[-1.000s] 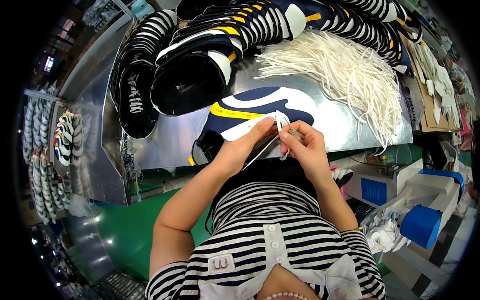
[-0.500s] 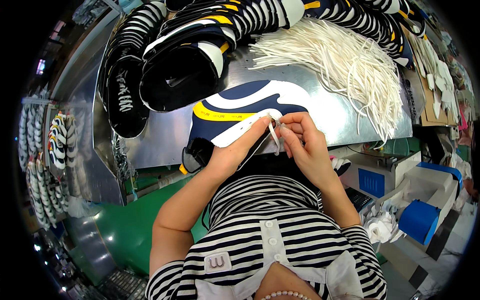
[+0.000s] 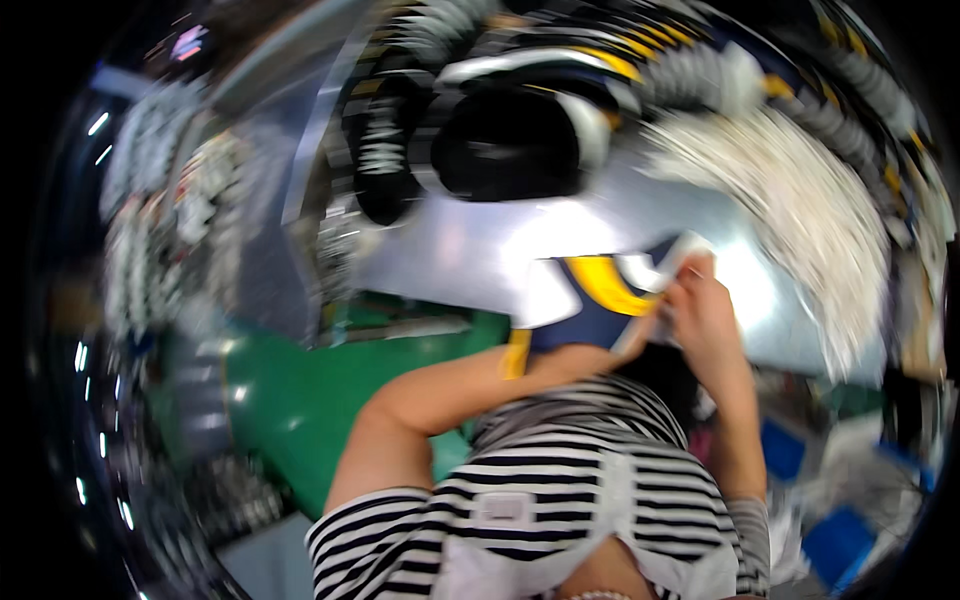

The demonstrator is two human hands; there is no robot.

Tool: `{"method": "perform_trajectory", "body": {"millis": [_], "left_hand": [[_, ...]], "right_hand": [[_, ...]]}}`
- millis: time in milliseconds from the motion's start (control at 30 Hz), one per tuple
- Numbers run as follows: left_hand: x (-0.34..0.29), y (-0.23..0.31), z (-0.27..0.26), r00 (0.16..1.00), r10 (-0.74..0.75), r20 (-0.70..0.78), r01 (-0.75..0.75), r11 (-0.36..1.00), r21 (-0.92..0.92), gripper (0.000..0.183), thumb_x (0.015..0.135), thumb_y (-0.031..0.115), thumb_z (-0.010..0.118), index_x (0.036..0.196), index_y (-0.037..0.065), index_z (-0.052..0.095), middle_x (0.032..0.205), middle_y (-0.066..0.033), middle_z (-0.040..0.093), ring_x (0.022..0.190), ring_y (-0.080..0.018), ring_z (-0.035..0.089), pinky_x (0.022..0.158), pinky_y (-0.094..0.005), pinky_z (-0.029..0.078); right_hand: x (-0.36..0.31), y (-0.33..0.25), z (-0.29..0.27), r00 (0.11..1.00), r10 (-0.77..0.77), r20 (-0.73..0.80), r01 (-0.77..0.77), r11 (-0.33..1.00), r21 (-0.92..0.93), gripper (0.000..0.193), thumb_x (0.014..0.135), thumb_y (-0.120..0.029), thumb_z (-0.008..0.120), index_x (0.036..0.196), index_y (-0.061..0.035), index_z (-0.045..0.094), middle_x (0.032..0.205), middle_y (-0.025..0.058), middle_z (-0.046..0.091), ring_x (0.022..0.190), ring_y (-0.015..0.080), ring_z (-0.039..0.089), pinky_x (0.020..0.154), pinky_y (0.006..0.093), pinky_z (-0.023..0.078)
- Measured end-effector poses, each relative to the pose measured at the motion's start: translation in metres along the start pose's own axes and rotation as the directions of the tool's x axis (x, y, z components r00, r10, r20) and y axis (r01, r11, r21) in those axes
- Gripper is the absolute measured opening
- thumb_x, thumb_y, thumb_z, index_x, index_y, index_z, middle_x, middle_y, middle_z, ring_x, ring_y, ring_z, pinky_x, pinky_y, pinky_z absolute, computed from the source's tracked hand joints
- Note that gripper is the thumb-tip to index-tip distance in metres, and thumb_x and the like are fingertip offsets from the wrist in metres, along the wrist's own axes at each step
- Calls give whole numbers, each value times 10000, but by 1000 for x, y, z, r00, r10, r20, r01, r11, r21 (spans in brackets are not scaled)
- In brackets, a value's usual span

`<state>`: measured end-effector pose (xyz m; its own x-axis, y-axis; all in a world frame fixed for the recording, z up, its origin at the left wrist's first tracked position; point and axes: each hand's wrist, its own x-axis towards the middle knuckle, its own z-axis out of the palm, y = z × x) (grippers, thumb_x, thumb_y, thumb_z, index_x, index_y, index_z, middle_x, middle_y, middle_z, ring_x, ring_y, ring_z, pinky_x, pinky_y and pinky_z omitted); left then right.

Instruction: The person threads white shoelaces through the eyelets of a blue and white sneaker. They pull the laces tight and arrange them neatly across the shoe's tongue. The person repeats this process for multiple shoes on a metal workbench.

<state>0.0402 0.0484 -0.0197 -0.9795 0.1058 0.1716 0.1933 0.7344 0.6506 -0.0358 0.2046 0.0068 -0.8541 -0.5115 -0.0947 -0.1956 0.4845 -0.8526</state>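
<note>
Two hands — left (image 3: 600, 350), right (image 3: 700, 310) — grip a navy-and-yellow shoe (image 3: 590, 300) on the blurred metal table (image 3: 470, 250).

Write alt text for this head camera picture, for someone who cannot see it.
Blurred by motion, a person in a striped top holds a navy, yellow and white shoe with both hands, left hand and right hand, over a metal table bearing a pile of white laces.

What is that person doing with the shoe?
The picture is blurry, but a person in a striped shirt holds a navy, yellow and white shoe at a shiny metal table. The right hand works at the shoe's top edge; the left hand holds it from below. A heap of white laces and more shoes lie behind.
</note>
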Motion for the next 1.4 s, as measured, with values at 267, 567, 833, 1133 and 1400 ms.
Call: {"method": "perform_trajectory", "body": {"millis": [267,567,833,1133,1400], "left_hand": [[-3,-30,-34,931,-342,129,271,410,-871,270,963,238,645,1104,8,650,956,-40,700,844,-108,656,759,-256,541],[27,-57,-57,930,-257,262,360,775,-520,430,990,412,580,1111,8,664,984,-108,715,932,-183,676,829,-343,525],[7,-28,-73,998,3,66,-11,992,129,238,864,215,716,1024,44,674,791,-135,684,679,-330,645,608,-391,502],[11,-9,-71,984,98,-149,-84,992,98,199,835,101,743,1012,34,681,813,-141,695,663,-307,659,601,-354,501],[20,13,-121,924,-74,-376,72,997,-19,188,861,131,735,1013,31,687,825,-145,704,669,-268,688,608,-330,522]], "right_hand": [[-13,12,-41,982,-143,-124,141,990,-29,391,887,0,600,1269,31,519,1128,116,648,998,231,643,867,309,479],[36,29,-10,981,146,-131,-94,936,338,393,834,-196,743,1171,-19,643,1027,38,660,907,122,616,788,256,489],[7,22,-5,941,249,-231,-97,849,520,148,927,-166,683,988,-33,664,763,-61,574,620,-2,415,538,179,308],[-10,15,16,974,190,126,-228,799,557,206,896,-180,729,845,0,644,632,-56,478,599,49,456,525,246,360],[-160,87,-29,983,131,129,-98,967,-235,125,845,-123,735,889,-12,697,683,98,614,571,194,583,551,303,440]]}}
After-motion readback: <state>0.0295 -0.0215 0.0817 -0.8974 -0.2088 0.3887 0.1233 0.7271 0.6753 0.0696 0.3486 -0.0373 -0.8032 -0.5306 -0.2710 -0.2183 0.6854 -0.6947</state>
